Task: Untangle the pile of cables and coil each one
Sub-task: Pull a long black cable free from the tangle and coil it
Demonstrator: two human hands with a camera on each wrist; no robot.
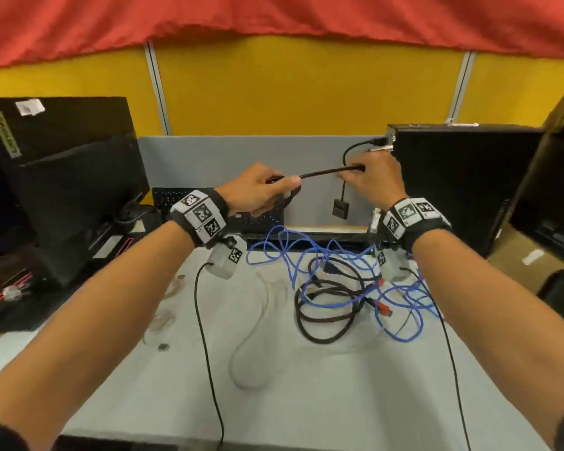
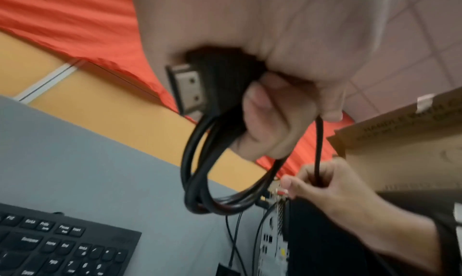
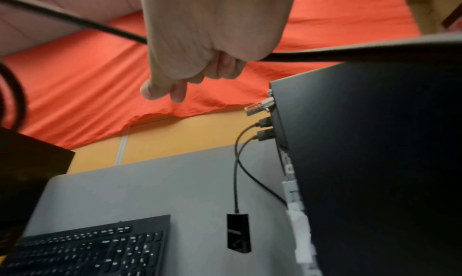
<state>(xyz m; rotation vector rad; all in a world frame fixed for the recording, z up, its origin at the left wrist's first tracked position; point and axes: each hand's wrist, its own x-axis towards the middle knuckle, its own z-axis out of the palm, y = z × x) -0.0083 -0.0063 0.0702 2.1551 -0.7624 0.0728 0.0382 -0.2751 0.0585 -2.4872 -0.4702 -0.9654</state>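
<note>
My left hand [image 1: 274,190] is raised above the desk and grips a small coil of black cable [image 2: 200,181]. The cable's flat metal plug [image 2: 190,88] sticks out beside the palm. A straight run of that black cable [image 1: 326,172] stretches to my right hand [image 1: 362,177], which grips it in a closed fist [image 3: 200,67]. Below on the grey desk [image 1: 306,385] lies the tangled pile: a blue cable [image 1: 310,242], a black braided cable [image 1: 323,336] with a red plug [image 1: 383,309], and a pale white cable [image 1: 251,320] to the left.
A black computer tower [image 1: 463,177] stands at the right with a small black adapter [image 1: 340,208] hanging from its ports. A monitor [image 1: 79,177] is at the left and a black keyboard [image 1: 176,196] leans on the grey partition. Thin black wrist-camera wires [image 1: 205,320] trail across the desk.
</note>
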